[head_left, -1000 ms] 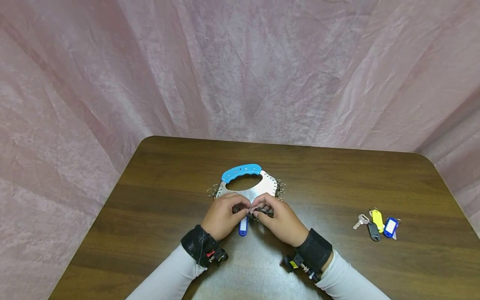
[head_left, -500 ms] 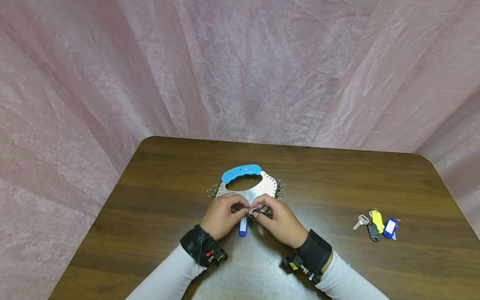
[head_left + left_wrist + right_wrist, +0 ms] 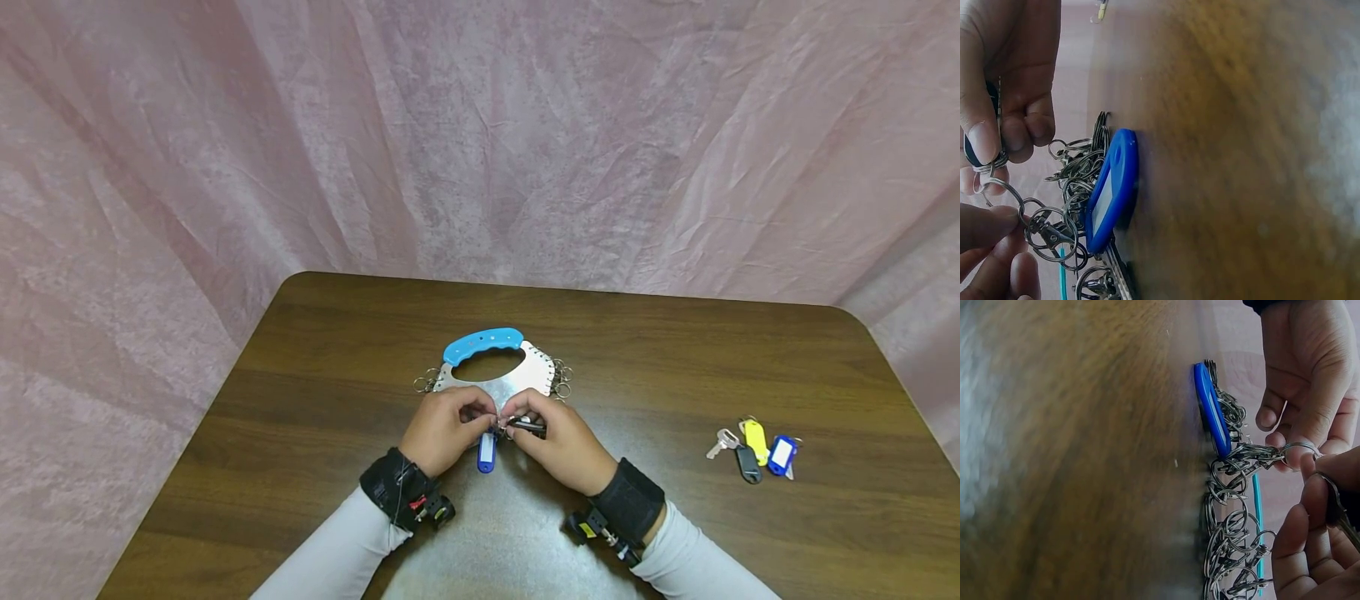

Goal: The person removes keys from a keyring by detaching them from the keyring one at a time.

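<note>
A silver metal plate (image 3: 501, 386) with a light blue handle (image 3: 483, 340) lies on the table, with many split rings and small clasps along its edge. My left hand (image 3: 448, 427) pinches a split ring (image 3: 1297, 445) at the plate's near edge between thumb and finger. My right hand (image 3: 558, 435) grips a black key tag (image 3: 531, 426) with a key (image 3: 1346, 524), close against that ring. Whether the tag's own ring is threaded onto it I cannot tell. Below the fingers a blue key tag (image 3: 487, 452) with a white label hangs from the plate's rings onto the table.
To the right on the brown wooden table (image 3: 300, 467) lies a small group: a silver key (image 3: 722, 443), a yellow tag (image 3: 754, 440), a dark grey tag (image 3: 747, 464) and a blue tag (image 3: 782, 455). A pink curtain (image 3: 480, 150) hangs behind the table.
Both hands stay at the plate's near edge. The left hand has shifted very slightly to the left; the plate and the tags on the right have not moved.
</note>
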The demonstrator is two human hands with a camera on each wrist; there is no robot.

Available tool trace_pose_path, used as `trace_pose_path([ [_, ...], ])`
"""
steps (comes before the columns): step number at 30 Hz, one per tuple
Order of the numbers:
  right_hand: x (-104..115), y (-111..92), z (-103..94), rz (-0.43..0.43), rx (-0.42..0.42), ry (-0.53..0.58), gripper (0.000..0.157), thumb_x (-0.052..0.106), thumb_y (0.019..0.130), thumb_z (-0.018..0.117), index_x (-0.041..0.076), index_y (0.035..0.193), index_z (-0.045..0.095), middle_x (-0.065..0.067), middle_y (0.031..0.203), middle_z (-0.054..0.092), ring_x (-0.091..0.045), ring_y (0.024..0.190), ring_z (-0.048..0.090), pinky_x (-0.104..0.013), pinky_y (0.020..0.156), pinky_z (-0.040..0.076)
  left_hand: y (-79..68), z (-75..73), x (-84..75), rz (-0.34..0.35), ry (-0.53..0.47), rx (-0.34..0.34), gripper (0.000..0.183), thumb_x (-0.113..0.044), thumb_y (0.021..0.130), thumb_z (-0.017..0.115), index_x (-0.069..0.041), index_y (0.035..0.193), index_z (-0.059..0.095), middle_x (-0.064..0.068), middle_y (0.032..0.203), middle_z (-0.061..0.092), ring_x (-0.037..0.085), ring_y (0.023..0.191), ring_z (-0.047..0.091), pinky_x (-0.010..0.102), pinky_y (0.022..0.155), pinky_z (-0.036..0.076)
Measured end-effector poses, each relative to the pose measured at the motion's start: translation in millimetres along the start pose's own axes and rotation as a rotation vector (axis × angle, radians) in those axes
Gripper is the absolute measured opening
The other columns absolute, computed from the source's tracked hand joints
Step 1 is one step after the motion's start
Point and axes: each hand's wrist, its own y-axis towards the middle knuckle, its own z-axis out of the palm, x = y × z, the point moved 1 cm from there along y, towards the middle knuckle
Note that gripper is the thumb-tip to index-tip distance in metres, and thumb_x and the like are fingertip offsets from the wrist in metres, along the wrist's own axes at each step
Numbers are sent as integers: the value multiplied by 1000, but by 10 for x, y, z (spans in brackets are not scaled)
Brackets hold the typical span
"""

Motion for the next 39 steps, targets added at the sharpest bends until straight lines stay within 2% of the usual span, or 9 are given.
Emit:
trace_pose_path([
  [7, 39, 2, 5, 7, -31, -15, 20, 3, 88, 66, 12, 104, 59, 2, 94, 65, -13, 89, 60, -37, 78, 48, 0, -4, 6, 26, -2, 23, 13, -12, 83, 73, -22, 86, 66, -16, 76, 57, 1, 68, 52, 24, 59, 46],
  [12, 272, 2, -37, 30, -39, 3, 18, -4, 86, 64, 3, 102, 58, -9, 92, 65, -24, 86, 61, -41, 76, 48, -1, -10, -2, 41, 4, 42, 11, -12, 84, 72, -21, 86, 66, -15, 77, 56, 2, 69, 51, 24, 60, 45],
  [17, 434, 5, -78, 46, -41, 3, 18, -5, 86, 63, 1, 102, 58, -12, 91, 65, -28, 87, 61, -41, 77, 47, -2, -12, -14, 46, 19, 56, 10, -12, 85, 71, -21, 86, 66, -14, 78, 56, 3, 70, 51, 24, 61, 45],
  [28, 415, 10, -89, 85, -38, 14, 15, -2, 89, 61, 2, 103, 58, -11, 93, 65, -24, 87, 60, -39, 75, 47, -5, -8, -14, 108, 66, 69, 4, -16, 86, 69, -18, 87, 65, -13, 79, 54, 5, 72, 50, 25, 63, 43],
  [34, 409, 11, -87, 84, -44, 17, 15, -3, 89, 61, 2, 103, 58, -11, 93, 65, -26, 88, 60, -40, 76, 47, -7, -3, -26, 151, 85, 57, 7, -13, 85, 70, -18, 87, 64, -12, 79, 54, 7, 72, 50, 26, 63, 43],
  [39, 393, 4, -78, 68, -55, 5, 15, -3, 89, 61, 2, 102, 58, -10, 92, 65, -27, 87, 60, -40, 76, 47, -10, -7, -31, 147, 78, 62, 7, -14, 86, 70, -18, 87, 65, -13, 80, 55, 6, 74, 50, 26, 65, 43],
])
